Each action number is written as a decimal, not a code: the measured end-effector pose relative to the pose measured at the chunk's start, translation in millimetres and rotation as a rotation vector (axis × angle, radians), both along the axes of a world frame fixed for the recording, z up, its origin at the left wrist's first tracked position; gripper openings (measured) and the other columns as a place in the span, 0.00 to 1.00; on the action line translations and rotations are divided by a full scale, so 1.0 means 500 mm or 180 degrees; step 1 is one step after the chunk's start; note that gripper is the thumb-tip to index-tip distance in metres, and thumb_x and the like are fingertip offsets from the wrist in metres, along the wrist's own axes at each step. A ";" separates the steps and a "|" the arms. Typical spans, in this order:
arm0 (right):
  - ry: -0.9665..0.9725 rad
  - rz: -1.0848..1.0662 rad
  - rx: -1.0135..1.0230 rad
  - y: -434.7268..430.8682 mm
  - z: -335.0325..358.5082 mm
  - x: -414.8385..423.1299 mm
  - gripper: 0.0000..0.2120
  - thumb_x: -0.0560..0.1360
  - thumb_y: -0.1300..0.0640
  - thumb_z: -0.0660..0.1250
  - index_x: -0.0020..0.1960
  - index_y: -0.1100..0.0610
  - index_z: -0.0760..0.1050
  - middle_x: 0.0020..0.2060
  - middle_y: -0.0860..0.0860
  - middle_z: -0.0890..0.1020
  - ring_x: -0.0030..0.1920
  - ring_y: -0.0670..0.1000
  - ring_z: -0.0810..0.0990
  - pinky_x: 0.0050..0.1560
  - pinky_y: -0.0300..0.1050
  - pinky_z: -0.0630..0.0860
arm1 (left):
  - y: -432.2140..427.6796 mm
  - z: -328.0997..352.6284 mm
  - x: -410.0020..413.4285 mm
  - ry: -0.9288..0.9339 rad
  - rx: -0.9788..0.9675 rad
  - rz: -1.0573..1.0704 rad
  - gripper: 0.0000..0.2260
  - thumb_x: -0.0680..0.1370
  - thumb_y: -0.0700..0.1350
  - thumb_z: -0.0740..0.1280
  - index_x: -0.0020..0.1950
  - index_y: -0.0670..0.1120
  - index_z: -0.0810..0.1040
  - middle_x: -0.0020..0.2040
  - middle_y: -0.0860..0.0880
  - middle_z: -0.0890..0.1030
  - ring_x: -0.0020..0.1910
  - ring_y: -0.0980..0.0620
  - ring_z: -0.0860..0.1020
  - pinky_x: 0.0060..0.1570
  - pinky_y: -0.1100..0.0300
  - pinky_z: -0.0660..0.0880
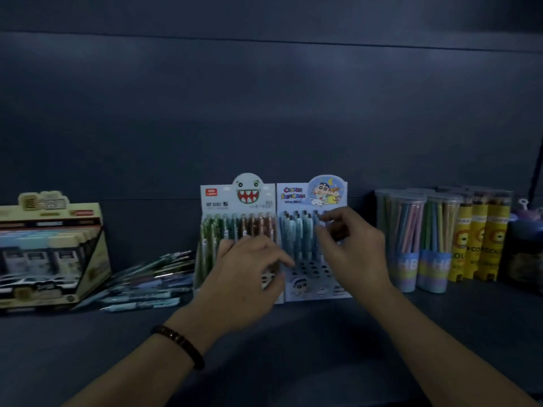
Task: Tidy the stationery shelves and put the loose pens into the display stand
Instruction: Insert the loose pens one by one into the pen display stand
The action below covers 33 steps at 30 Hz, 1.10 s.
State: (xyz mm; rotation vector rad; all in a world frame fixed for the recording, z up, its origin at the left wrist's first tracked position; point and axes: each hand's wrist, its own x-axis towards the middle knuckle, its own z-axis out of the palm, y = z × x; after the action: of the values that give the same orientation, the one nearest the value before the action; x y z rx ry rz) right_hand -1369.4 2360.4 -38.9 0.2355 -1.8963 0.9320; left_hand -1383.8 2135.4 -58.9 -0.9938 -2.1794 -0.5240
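Note:
Two card display stands sit side by side at the back of the shelf: a monster-face stand (221, 198) with green and brown pens, and a cartoon-boy stand (293, 193) with light blue pens and several open holes (312, 268) in its front rows. A heap of loose pens (147, 282) lies left of the stands. My left hand (246, 277), with a bead bracelet on its wrist, rests with relaxed, spread fingers over the front of both stands. My right hand (352, 254) pinches the top of a light blue pen (316, 220) at the upper right of the cartoon-boy stand.
A beige display box (50, 254) of packaged items stands at the far left. Clear tubs of pastel pencils (411, 230), yellow lion-print pencil tubes (482, 239) and a dark jar (526, 254) fill the right side. The shelf's dark back wall is close behind.

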 end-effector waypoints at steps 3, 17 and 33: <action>-0.0030 0.0247 -0.0110 -0.091 -0.013 0.019 0.04 0.77 0.58 0.74 0.47 0.50 0.81 0.34 0.42 0.82 0.39 0.43 0.82 0.39 0.32 0.74 | -0.118 -0.002 0.002 -0.0092 -0.0006 0.0225 0.06 0.80 0.52 0.70 0.54 0.63 0.80 0.50 0.66 0.76 0.49 0.66 0.74 0.56 0.50 0.69; -0.0915 0.0764 0.0677 -0.367 -0.090 -0.009 0.06 0.79 0.55 0.70 0.45 0.47 0.77 0.33 0.42 0.79 0.37 0.44 0.79 0.37 0.46 0.78 | -0.395 -0.100 -0.053 -0.0592 0.0250 0.0685 0.09 0.75 0.45 0.75 0.53 0.56 0.84 0.53 0.61 0.79 0.51 0.62 0.78 0.51 0.53 0.81; -0.1085 0.0775 0.0637 -0.363 -0.092 0.005 0.06 0.78 0.55 0.73 0.55 0.48 0.81 0.37 0.44 0.81 0.40 0.43 0.81 0.41 0.40 0.80 | -0.397 -0.105 -0.051 -0.0757 0.0193 0.1168 0.04 0.83 0.52 0.67 0.50 0.63 0.78 0.52 0.70 0.76 0.58 0.63 0.69 0.65 0.50 0.58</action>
State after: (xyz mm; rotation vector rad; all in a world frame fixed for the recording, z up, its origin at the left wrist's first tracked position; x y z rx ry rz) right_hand -1367.0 2179.1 -85.1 0.4593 -2.3178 0.9906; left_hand -1409.2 1936.9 -111.1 -0.4990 -2.4663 -0.5495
